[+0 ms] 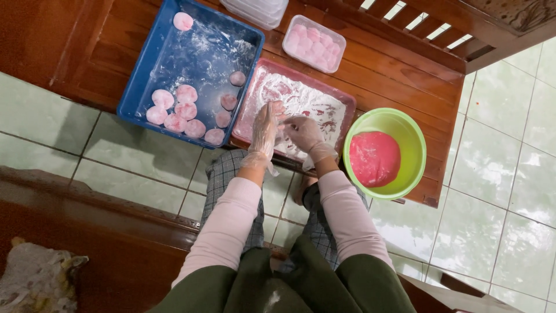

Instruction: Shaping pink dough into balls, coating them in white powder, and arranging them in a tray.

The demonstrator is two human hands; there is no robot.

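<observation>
Both hands wear thin clear plastic gloves and meet over a red tray point(341, 99) dusted with white flour. My left hand point(265, 124) is held edge-on with fingers extended, pressed against something small between the two hands. My right hand point(302, 133) curls toward it, fingers touching the left fingertips. What lies between them is hidden; I cannot tell whether it is a piece of dough. A green bowl point(410, 134) with a lump of pink dough point(375, 157) stands right of the tray.
A blue floured tray point(134, 87) at left holds several round pink dough balls point(186, 93). A clear plastic box point(313, 43) of pink balls sits behind the red tray, with stacked clear containers point(255, 10) beyond. All rest on a low wooden bench point(399, 64) above a tiled floor point(509, 197).
</observation>
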